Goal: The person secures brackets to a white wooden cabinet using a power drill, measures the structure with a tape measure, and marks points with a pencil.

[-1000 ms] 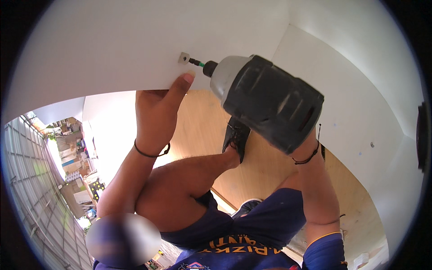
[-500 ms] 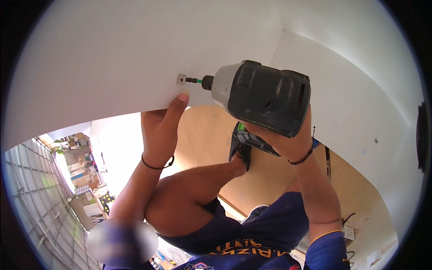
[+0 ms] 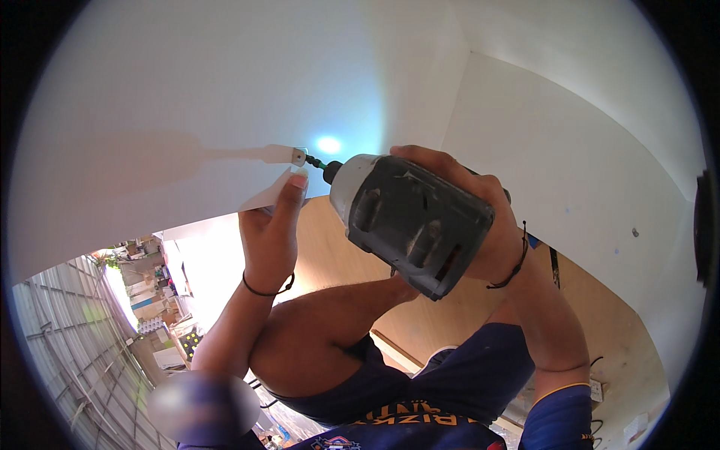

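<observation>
My right hand is wrapped round a black and grey cordless impact driver, whose body points up and to the left. Its bit meets a small pale square bracket on the white panel; whether a screw sits between them is too small to tell. A bright spot of light falls on the panel beside the bit. My left hand grips the panel's lower edge, thumb on the face just under the bracket, fingers hidden behind.
A white side wall meets the panel at a corner on the right. Below lies a light wooden board, with my bent leg close under the driver. Shelves of goods and a metal grille appear at far left.
The driver's light has come on, throwing a shadow leftward across the panel. The driver has tilted and dropped lower, its bit still at the bracket. My left hand keeps its hold.
</observation>
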`<state>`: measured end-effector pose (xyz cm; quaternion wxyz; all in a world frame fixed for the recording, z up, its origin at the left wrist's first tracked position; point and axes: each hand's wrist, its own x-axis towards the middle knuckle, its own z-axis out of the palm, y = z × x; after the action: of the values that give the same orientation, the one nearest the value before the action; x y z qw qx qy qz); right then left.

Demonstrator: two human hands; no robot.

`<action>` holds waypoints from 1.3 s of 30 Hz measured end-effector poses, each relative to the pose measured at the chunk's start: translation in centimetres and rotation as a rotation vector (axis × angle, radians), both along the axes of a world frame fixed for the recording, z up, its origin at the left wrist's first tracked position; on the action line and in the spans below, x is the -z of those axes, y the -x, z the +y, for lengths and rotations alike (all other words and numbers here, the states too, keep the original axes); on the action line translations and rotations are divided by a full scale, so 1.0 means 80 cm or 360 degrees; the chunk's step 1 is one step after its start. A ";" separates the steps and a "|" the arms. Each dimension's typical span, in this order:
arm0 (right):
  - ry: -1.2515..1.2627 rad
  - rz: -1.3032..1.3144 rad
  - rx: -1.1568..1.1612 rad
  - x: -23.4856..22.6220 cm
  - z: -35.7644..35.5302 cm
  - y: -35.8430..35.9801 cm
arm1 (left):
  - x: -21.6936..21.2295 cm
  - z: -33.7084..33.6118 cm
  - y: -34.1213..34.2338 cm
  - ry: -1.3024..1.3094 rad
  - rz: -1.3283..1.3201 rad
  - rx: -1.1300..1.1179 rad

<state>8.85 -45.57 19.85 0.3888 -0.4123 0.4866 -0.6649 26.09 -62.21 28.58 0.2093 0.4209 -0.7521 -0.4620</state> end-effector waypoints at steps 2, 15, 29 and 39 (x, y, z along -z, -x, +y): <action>0.0022 -0.0003 0.0030 0.000 -0.001 -0.001 | 0.002 0.000 -0.001 0.0007 0.0019 0.0012; 0.0223 0.0154 0.0188 0.013 -0.007 -0.005 | 0.004 0.004 0.007 -0.0032 0.0114 0.0090; 0.0261 0.0166 0.0273 0.014 -0.001 -0.006 | -0.009 0.009 0.006 -0.1400 0.0144 -0.0274; 0.0068 0.0083 0.0261 0.023 0.008 -0.017 | 0.010 0.016 0.014 -0.2025 0.0559 -0.0030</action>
<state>10.24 -44.97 18.02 0.3115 -0.3965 0.5143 -0.6938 24.93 -60.92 27.79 0.0432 0.3873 -0.2834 -0.8762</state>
